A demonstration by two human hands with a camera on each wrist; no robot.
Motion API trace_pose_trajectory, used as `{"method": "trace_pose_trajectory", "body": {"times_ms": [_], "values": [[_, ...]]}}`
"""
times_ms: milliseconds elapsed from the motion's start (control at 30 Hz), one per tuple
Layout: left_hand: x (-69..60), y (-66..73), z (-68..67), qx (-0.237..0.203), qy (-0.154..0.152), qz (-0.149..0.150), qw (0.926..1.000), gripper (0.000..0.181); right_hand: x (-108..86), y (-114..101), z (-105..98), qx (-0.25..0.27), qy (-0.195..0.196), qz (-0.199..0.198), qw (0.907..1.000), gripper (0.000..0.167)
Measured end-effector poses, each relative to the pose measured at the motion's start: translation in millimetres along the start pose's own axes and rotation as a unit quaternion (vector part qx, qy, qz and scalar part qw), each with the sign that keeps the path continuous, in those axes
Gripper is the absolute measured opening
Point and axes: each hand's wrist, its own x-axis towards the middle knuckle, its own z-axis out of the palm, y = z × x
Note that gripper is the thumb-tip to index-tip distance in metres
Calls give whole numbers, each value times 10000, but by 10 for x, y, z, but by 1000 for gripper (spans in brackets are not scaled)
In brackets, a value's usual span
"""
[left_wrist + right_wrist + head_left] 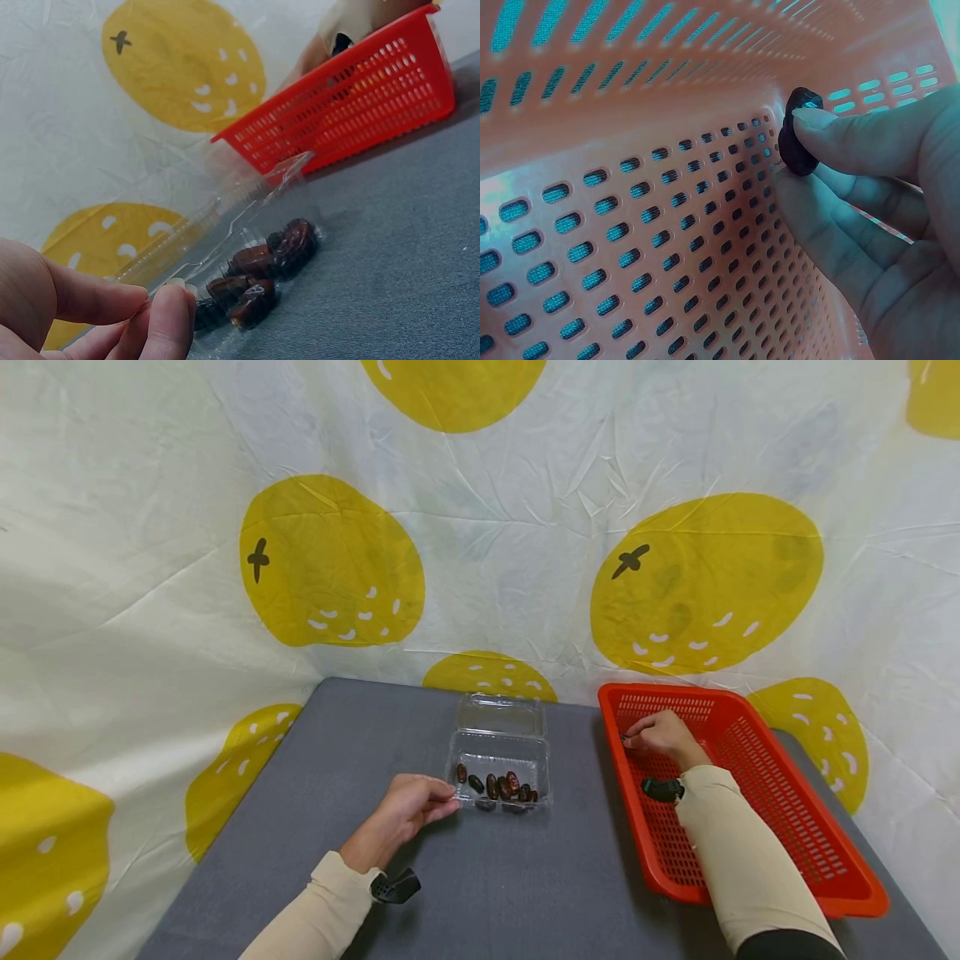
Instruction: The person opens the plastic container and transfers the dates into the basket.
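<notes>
Inside the red basket, near its left wall, my right hand pinches a dark date between thumb and fingers, as the right wrist view shows. A clear plastic box with its lid folded back stands on the grey table; several brown dates lie towards its front side. My left hand pinches the box's front left edge between thumb and fingers. In the left wrist view the dates show through the clear plastic, just beyond the fingertips.
The grey table carries the box in the middle and the basket at the right. Behind and to the left hangs a white sheet printed with yellow fruit, close to the table's edges. The basket's raised, perforated walls surround my right hand.
</notes>
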Motion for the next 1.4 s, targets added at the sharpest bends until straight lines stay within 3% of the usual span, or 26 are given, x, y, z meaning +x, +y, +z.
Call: {"method": "trace_pose_trajectory", "body": {"times_ms": [333, 567, 667, 867, 1167, 1400], "values": [[-13, 10, 5, 22, 11, -2, 10000, 24, -9, 1, -5, -16, -12, 55, 10000, 29], [-20, -11, 19, 43, -6, -34, 10000, 26, -77, -9, -82, -555, 115, -94, 9983, 29], [-19, -4, 15, 21, -4, -16, 10000, 26, -102, -59, -134, -418, 202, -240, 9986, 29], [-35, 16, 4, -2, 13, 0, 10000, 26, -165, -232, -246, 416, 191, -190, 9988, 36], [-41, 14, 16, -44, 77, 66, 9999, 26, -238, -462, -337, 1315, 64, -269, 9909, 44], [-59, 4, 17, -60, 89, 77, 9999, 25, -329, -697, -331, 1227, 64, -511, 9911, 41]]}}
